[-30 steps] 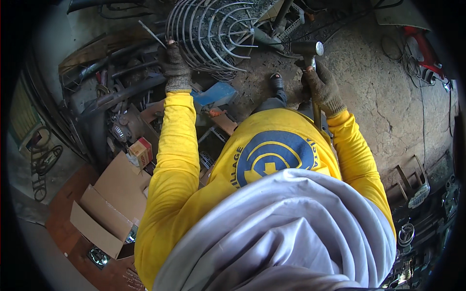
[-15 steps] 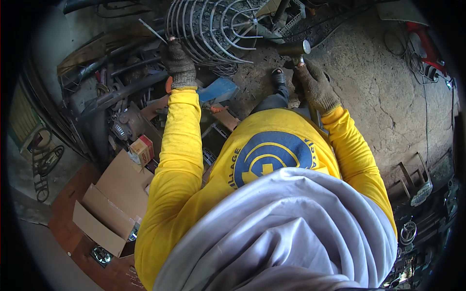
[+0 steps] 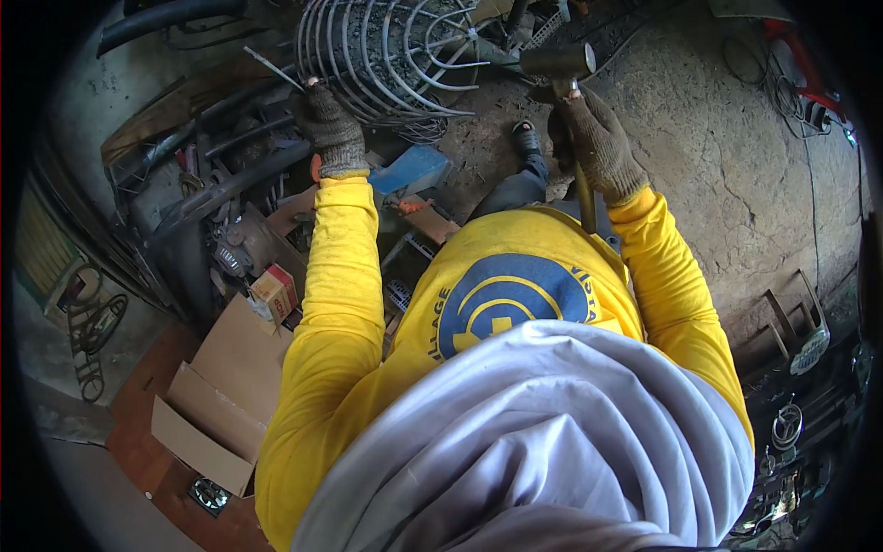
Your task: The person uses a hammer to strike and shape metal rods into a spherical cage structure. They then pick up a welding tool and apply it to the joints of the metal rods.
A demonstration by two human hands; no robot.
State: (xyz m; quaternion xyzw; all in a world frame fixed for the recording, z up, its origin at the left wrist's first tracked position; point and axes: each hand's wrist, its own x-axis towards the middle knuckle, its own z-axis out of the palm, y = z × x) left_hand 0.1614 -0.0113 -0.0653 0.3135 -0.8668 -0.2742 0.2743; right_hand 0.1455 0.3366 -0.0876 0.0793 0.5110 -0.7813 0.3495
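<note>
My left hand [image 3: 329,133], in a brown knit glove with bare fingertips, is closed around a thin metal rod [image 3: 272,67] at the left side of a round cage of bent rods [image 3: 377,55]. Whether this rod belongs to the cage I cannot tell. In my right hand [image 3: 598,147], gloved alike, is a hammer [image 3: 558,62]. The fingers wrap its handle just below the thick cylindrical head, and the handle hangs down toward my waist. The hammer is apart from the cage, to its right.
Metal bars and scrap [image 3: 225,184] crowd the left, beside a blue piece [image 3: 412,171] and an open cardboard box [image 3: 225,377]. My sandalled foot [image 3: 526,138] stands on the concrete floor [image 3: 708,175]. A red tool with cables [image 3: 796,69] lies far right; metal parts [image 3: 791,428] fill the lower right.
The hammer has tilted, so more of its handle shows below my right hand, and its head sits slightly higher. My left hand and the cage appear slightly farther left as the view shifts.
</note>
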